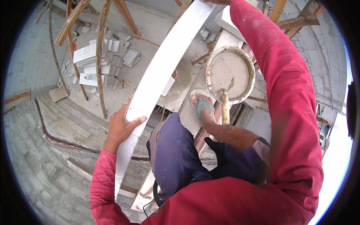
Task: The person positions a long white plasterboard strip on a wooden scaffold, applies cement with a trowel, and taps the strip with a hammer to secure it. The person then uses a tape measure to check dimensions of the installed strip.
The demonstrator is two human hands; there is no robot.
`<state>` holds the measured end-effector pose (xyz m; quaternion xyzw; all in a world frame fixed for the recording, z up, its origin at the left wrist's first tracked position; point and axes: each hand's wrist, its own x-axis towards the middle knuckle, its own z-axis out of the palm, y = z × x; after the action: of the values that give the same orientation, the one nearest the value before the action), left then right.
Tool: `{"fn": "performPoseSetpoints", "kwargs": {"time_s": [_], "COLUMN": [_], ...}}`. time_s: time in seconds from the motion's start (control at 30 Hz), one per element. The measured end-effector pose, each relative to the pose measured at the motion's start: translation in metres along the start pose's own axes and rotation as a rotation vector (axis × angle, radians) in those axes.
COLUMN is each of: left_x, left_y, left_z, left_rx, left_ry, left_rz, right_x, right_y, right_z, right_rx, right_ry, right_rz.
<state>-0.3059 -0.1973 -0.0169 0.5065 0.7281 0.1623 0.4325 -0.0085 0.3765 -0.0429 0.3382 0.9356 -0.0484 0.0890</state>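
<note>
A long white block (165, 62) runs from the top edge down toward the lower left, bowed by the lens. Its near end meets another white piece (125, 157) at a seam. Near that seam my left hand (123, 125) grips the block, thumb across the top face and fingers over the left edge, partly hidden. My right hand (217, 1) is at the block's far end, largely cut off by the upper edge. To the right is a round bucket (250, 88) of grey wet mortar (227, 69). A trowel (225, 108) rests in it, wooden handle toward me.
My sandalled foot (204, 105) stands on a narrow plank (187, 116) beside the bucket. Far below lie stacked white blocks (90, 54) on the floor. Wooden poles (100, 56) rise at the upper left. Another white block (228, 22) sits beyond the bucket.
</note>
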Motion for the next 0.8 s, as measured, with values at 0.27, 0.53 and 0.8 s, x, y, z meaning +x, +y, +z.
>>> {"fn": "performPoseSetpoints", "kwargs": {"time_s": [0.27,0.53,0.8], "left_x": [-0.001,0.0,-0.001], "left_y": [-0.009,-0.005,-0.002], "left_z": [0.004,0.004,0.003], "left_rx": [-0.053,-0.107,-0.039], "left_ry": [0.013,-0.011,0.022], "left_rz": [0.034,-0.018,0.012], "right_x": [0.001,0.003,0.007], "right_y": [-0.004,-0.001,0.005], "right_z": [-0.004,0.003,0.002], "right_rx": [0.031,-0.028,0.021], "right_ry": [-0.041,0.008,-0.001], "right_rz": [0.009,0.015,0.013]}}
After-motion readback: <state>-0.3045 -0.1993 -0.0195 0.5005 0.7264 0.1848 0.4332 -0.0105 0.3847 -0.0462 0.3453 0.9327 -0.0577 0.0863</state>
